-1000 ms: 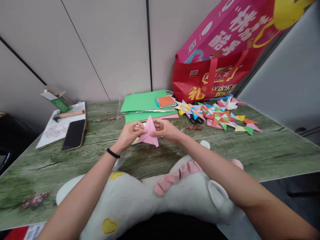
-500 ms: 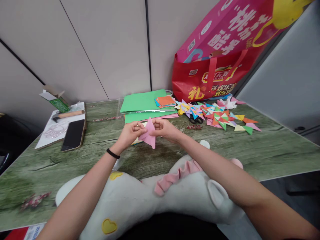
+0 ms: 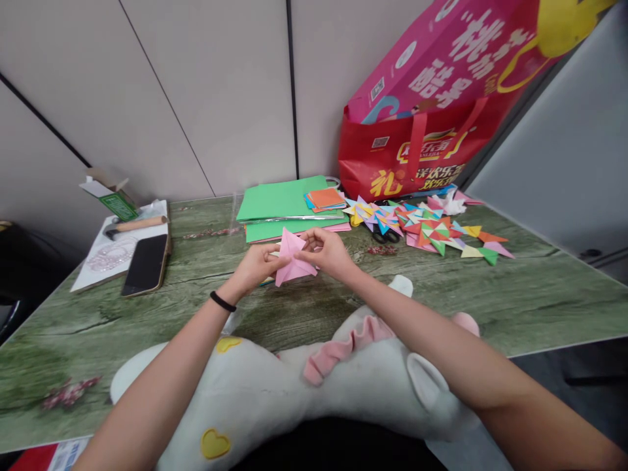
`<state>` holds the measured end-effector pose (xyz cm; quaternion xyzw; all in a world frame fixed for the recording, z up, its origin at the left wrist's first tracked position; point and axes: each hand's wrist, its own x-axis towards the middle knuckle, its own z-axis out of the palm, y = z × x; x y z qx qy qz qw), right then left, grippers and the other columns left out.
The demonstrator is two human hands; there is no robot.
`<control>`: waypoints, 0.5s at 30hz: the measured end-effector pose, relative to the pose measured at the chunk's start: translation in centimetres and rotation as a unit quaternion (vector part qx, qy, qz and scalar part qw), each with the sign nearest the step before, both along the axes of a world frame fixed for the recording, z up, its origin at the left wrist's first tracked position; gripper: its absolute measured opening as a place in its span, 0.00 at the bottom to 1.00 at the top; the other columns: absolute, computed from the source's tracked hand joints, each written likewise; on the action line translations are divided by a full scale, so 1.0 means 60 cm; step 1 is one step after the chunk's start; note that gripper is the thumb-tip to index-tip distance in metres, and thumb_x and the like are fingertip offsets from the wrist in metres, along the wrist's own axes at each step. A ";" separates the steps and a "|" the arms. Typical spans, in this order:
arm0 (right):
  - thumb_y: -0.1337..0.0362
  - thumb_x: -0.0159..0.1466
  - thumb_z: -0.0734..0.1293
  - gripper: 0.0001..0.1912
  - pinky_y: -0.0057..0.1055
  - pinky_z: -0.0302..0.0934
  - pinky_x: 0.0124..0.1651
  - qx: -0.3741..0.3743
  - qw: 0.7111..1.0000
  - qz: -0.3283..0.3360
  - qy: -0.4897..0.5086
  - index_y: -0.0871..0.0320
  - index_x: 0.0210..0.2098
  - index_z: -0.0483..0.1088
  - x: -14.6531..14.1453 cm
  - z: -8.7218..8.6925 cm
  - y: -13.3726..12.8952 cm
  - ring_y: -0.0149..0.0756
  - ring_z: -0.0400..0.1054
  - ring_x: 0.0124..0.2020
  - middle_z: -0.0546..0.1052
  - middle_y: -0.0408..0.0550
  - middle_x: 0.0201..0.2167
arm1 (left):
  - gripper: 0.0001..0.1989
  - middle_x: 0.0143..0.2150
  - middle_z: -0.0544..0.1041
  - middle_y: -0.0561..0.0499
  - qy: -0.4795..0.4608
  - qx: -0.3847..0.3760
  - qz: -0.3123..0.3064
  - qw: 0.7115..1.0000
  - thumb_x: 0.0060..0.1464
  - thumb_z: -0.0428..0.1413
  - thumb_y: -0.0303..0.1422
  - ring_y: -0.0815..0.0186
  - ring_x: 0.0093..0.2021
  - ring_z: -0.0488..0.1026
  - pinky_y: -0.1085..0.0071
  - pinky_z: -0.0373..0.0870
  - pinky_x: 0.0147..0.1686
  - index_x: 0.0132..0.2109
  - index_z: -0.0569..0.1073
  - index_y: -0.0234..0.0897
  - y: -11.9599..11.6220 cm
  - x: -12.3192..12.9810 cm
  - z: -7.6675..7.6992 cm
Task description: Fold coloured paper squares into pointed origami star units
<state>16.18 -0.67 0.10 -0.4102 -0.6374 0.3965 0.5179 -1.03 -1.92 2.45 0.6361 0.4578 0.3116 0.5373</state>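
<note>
"Where is the pink folded paper, going by the green sheets?"

"On their near side, held up between the left hand and the right hand."

"And how does each grip stand?"

"The left grip pinches the paper at its left side, thumb on the near face. The right grip pinches it from the other side (some fingertips go behind the paper, so I cannot tell how they lie)."

"What shape does it have?"

"A point at the top, and a wider lower part with creases."

"What else is around the green sheets?"

"Small paper squares, orange uppermost, rest at their right end. Farther right of them, colourful folded pieces lie on the counter, with a red bag behind."

"And to the left of the sheets?"

"Well apart from them, a phone and a hammer. On their near side, beyond the hands, a pale plush toy lies beneath the forearms."
</note>
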 end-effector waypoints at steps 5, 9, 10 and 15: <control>0.67 0.46 0.70 0.15 0.24 0.58 0.26 0.025 0.999 0.009 -0.025 0.61 0.32 0.66 0.000 0.002 -0.005 0.27 0.63 0.23 0.69 0.42 0.22 | 0.16 0.15 0.66 0.56 0.035 0.033 -0.001 0.999 0.42 0.58 0.40 0.74 0.15 0.61 0.78 0.53 0.16 0.31 0.73 0.29 0.001 0.001 -0.004; 0.66 0.47 0.70 0.15 0.24 0.60 0.27 0.034 0.999 0.008 -0.031 0.62 0.34 0.67 -0.001 0.002 -0.005 0.28 0.65 0.25 0.71 0.44 0.24 | 0.16 0.13 0.59 0.59 0.070 0.061 -0.001 0.996 0.44 0.56 0.41 0.77 0.14 0.51 0.79 0.45 0.15 0.31 0.73 0.28 0.002 0.001 -0.002; 0.65 0.48 0.70 0.15 0.25 0.60 0.27 0.037 0.999 0.007 -0.035 0.62 0.34 0.67 -0.001 0.001 -0.005 0.28 0.65 0.25 0.72 0.45 0.25 | 0.16 0.13 0.57 0.60 0.082 0.069 -0.003 0.994 0.44 0.56 0.41 0.78 0.14 0.49 0.79 0.43 0.15 0.31 0.73 0.28 0.002 0.001 -0.002; 0.63 0.50 0.69 0.13 0.26 0.62 0.30 0.050 0.997 0.016 -0.051 0.62 0.34 0.69 -0.001 -0.001 -0.004 0.29 0.66 0.27 0.74 0.48 0.29 | 0.16 0.14 0.54 0.60 0.114 0.099 -0.012 0.988 0.45 0.54 0.41 0.78 0.15 0.46 0.79 0.41 0.16 0.31 0.72 0.28 0.002 -0.001 0.001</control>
